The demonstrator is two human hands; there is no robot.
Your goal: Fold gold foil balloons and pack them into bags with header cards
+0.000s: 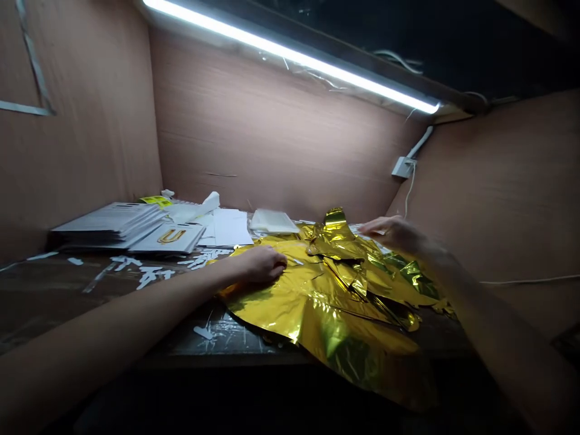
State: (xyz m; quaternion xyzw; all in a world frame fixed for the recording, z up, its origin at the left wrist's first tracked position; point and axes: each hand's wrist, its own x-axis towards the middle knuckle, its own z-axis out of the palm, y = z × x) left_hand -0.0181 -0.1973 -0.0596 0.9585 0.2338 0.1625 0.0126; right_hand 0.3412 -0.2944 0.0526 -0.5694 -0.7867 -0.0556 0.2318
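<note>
A heap of flat, shiny gold foil balloons (pixel 317 302), uninflated, lies across the table, its near end hanging over the front edge. My left hand (pixel 265 264) rests on the uppermost foil with its fingers curled closed at the balloon's left part. A small white strip (pixel 296 261) shows on the foil just beside those fingers. Raised over the heap's right side is my right hand (pixel 394 234), slightly blurred, with fingertips drawn together toward the left. A whitish bit shows near its fingers, but I cannot make out what it is.
Stacked white cards (pixel 113 223) stand at the left, beside a card stack printed with a gold U (pixel 171 236). White sheets (pixel 229 227) and a translucent flat packet (pixel 273 221) lie behind. White paper scraps (pixel 151 275) litter the table. A socket box (pixel 403 167) hangs on the right wall.
</note>
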